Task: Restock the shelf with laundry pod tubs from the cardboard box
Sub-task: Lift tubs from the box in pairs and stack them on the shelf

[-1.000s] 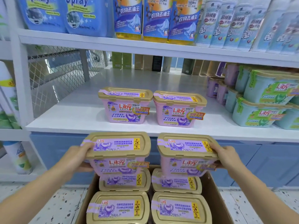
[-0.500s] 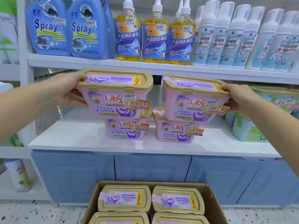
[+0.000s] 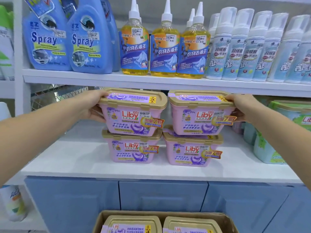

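Left hand [image 3: 91,105] grips one gold-lidded pink plastic pod tub [image 3: 133,113], right hand [image 3: 242,106] another [image 3: 200,115], both atop shelved tubs [image 3: 131,148].

Single head view, close, facing shelf [image 3: 151,170] front-on, slightly downward.

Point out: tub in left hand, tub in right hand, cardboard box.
tub in left hand [image 3: 133,121], head view, pink front wall
tub in right hand [image 3: 198,122], head view, pink front wall
cardboard box [image 3: 225,220], head view, right inner flap
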Tool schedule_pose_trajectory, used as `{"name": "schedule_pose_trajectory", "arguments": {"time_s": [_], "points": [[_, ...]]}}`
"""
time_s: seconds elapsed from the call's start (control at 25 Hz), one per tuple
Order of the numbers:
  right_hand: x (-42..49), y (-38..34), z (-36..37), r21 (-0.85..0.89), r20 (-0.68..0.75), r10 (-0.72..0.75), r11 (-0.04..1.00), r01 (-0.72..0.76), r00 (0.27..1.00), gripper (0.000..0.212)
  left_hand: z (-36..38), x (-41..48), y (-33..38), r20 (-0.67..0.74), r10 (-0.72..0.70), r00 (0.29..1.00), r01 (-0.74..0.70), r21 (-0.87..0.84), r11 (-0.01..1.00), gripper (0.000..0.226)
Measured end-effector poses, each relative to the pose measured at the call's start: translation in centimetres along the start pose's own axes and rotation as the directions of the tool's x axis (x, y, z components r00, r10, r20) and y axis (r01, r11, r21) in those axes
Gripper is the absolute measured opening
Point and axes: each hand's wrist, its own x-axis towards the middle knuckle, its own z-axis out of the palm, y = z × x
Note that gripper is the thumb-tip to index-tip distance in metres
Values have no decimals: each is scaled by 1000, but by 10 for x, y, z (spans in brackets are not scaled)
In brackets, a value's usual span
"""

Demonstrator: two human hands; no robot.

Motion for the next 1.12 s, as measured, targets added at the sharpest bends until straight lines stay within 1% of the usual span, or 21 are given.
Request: {"name": "schedule_pose_trajectory", "arguments": {"time_s": [0.12,0.2,0.36,0.48,0.52,0.56,0.68,0.72,0.76,0.84,0.88,0.92,0.96,1.0,1.04,1.08,1.12], "points": [[5,8,10,-22,-10,9,1000,-9,1000,20,6,9,-6,-13,-4,1000,4,3,1000,24],[5,12,13,-101,-11,-6,995,5,1000,22,6,14,-9,-17,-12,1000,12,20,1000,24],[-2,6,10,-193,89,20,981,-3,996,27,5,10,-8,22,-38,999,37,25,999,25],[-7,7,11,-181,101,22,983,-3,995,33,7,5,-9,34,-50,998,50,-9,999,36],[-10,10,10,-140,106,11,990,4,994,40,8,4,-11,21,-41,999,42,-26,999,40],[-12,14,9,-76,120,-2,997,11,993,50,10,2,-13,9,-28,1000,28,-42,999,42],[-14,41,0,128,170,-37,992,15,985,104,12,-4,-24,-12,31,999,-33,-119,992,44],[-13,56,-3,172,155,-58,985,30,986,113,11,-4,-32,-23,51,998,-54,-160,986,44],[-14,71,-5,197,128,-69,979,43,989,117,10,-2,-42,-43,67,997,-75,-210,975,45],[-24,103,-4,231,76,-59,972,40,995,108,10,2,-73,-142,113,983,-151,-292,944,44],[-33,118,0,236,79,-44,972,25,996,97,12,2,-91,-199,143,969,-197,-285,938,47],[-41,132,5,225,97,-32,974,9,995,80,17,-1,-111,-230,165,959,-221,-243,945,57],[-48,145,12,186,111,-30,983,9,993,61,24,-4,-130,-220,157,963,-199,-186,962,74],[-53,157,19,132,124,-37,991,21,992,49,33,-8,-147,-171,118,978,-138,-112,984,88],[-58,165,28,83,142,-60,995,48,988,43,42,-11,-160,-99,74,992,-78,-38,996,97],[-62,167,38,48,167,-76,996,69,983,47,50,-12,-170,-29,36,999,-35,45,998,104],[-63,168,46,21,193,-106,994,104,976,63,56,-7,-179,25,26,999,-29,139,990,109]]}}
